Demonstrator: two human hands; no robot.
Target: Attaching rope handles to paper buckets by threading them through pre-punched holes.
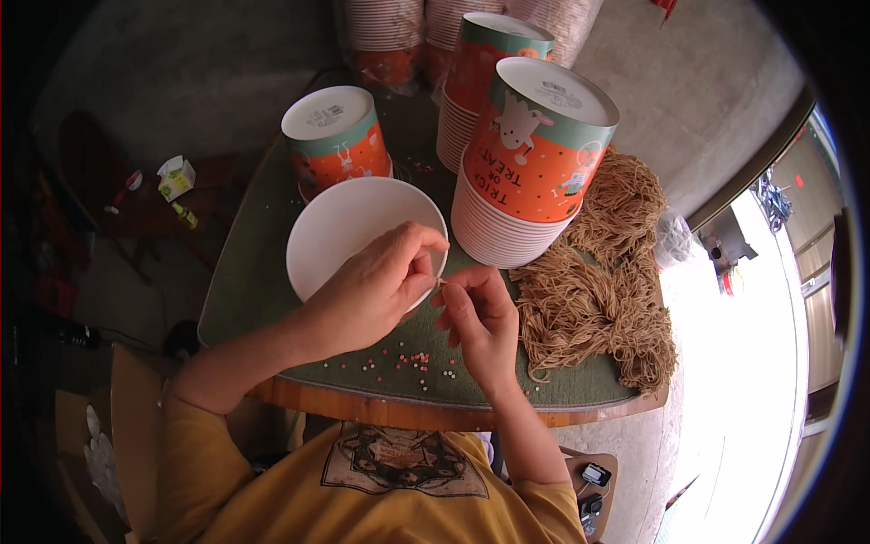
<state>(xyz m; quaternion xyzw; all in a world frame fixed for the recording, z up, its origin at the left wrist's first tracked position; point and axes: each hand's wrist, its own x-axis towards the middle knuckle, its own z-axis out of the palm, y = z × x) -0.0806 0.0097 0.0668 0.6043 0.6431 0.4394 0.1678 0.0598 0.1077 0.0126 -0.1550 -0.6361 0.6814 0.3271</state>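
Note:
My left hand [373,288] is closed in a pinch in front of a white paper bucket [340,231], whose open mouth faces me. Close beside it, my right hand [482,325] also pinches, its fingertips almost meeting those of the left. Something thin and light, perhaps a bit of cord, shows between the fingertips, too small to name. Small red and white beads [419,361] lie scattered on the green tabletop [263,281] below my hands. Bundles of tan cord [589,308] are heaped right of my right hand.
A tall stack of orange and green buckets [535,172] stands upside down behind my hands, another stack [471,82] behind it. An upturned bucket [335,136] sits at the back left. Wrapped stacks [385,36] stand farther back. A cardboard box [136,426] is at lower left.

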